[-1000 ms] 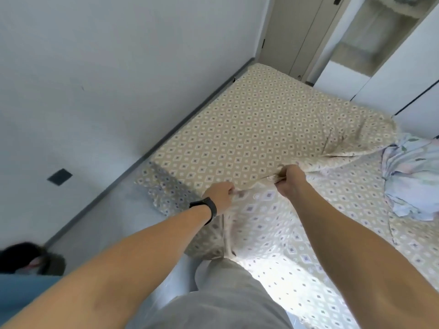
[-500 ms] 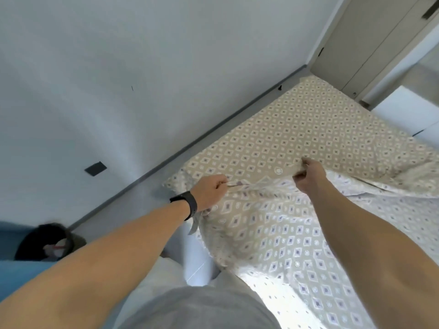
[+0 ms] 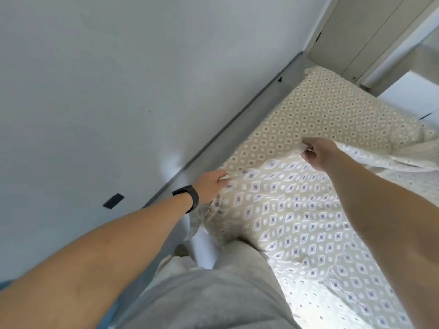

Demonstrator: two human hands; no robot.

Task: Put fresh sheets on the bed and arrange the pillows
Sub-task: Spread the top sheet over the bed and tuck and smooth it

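A beige sheet with a diamond pattern (image 3: 320, 110) covers the bed along the wall. A second layer of the same patterned sheet (image 3: 292, 217), paler side up, lies over the near part. My left hand (image 3: 211, 185), with a black wristband, grips its edge near the wall-side border of the bed. My right hand (image 3: 318, 154) pinches the same edge further right, lifted off the bed. The fabric is stretched between both hands. No pillows are in view.
A grey wall (image 3: 107, 91) runs close along the bed's left side, with a dark skirting strip (image 3: 237, 119) and a small black patch (image 3: 113, 200). Closet doors (image 3: 356, 32) stand beyond the far end. My legs in grey trousers (image 3: 213, 293) are against the near bed edge.
Both hands have carried the sheet edge toward the wall and spread wider apart. The view has swung left, so the crumpled floral bedding on the right is out of sight.
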